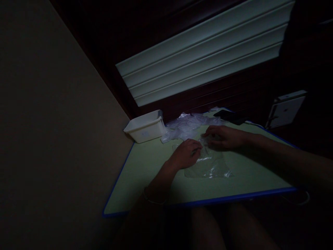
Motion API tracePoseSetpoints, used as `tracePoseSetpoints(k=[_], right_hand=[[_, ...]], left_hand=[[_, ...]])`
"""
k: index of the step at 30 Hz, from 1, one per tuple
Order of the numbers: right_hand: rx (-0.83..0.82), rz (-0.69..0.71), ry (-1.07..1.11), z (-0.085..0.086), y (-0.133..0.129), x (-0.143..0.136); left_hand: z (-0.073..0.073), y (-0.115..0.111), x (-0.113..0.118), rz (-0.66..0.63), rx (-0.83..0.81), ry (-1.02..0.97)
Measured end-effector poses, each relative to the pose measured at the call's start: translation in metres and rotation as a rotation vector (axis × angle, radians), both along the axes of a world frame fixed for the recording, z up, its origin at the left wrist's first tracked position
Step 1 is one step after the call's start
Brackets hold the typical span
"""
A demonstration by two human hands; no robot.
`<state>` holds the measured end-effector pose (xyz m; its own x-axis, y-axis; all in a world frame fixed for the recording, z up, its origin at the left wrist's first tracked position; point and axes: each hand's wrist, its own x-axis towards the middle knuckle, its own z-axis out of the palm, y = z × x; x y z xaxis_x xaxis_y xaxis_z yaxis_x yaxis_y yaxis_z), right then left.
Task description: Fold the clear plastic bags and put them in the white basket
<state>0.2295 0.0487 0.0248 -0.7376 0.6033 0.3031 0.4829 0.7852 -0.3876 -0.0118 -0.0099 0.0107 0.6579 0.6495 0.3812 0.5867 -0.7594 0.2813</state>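
Observation:
A clear plastic bag (pixel 212 166) lies spread on the pale green table, its film glinting along the lower part. My left hand (pixel 187 152) is closed on the bag's left side, with the fingers curled in. At the bag's upper edge, my right hand (pixel 225 136) has its thumb and fingers bent around the film; the fingertips are dim. Beyond both hands, a pile of crumpled clear plastic bags (pixel 186 125) covers the back of the table.
A white plastic bin (pixel 147 130) stands at the table's back left corner, against the wall. Some dark object (pixel 229 116) lies at the back right. The table (pixel 145 173) has a blue edge. To the right is a white box-like thing (pixel 287 109).

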Motion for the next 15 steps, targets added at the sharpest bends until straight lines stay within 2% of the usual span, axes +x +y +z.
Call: tracePoseSetpoints(k=[6,15], right_hand=[[0.024,-0.014,-0.096,0.0041,-0.0058,-0.0055],[0.018,0.076,-0.069,-0.0003,-0.0021,-0.0021]], left_hand=[[-0.0048,0.0011,0.0003,-0.008,-0.007,0.013],[-0.0043,0.0002,0.0014,-0.009,-0.003,0.02]])
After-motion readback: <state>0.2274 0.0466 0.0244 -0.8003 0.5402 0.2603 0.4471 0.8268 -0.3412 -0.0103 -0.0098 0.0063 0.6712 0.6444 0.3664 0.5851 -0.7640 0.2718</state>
